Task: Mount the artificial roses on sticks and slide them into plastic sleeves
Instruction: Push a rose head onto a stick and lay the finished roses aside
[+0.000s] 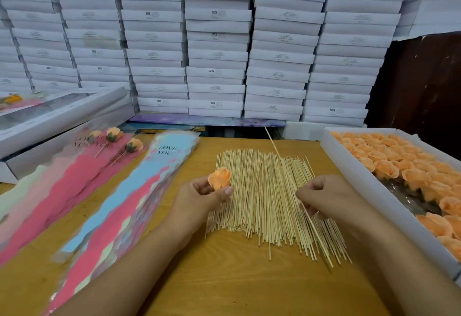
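My left hand holds one orange artificial rose between thumb and fingers, above the left edge of a spread pile of thin wooden sticks. My right hand pinches a single stick that slants from the far table edge down past my wrist. A stack of blue and pink "LOVE YOU" plastic sleeves lies left of the pile. Further left, three roses on sticks sit inside pink sleeves.
A white tray full of orange roses stands along the right of the wooden table. White flat boxes are stacked in a wall behind. More boxes lie at the far left.
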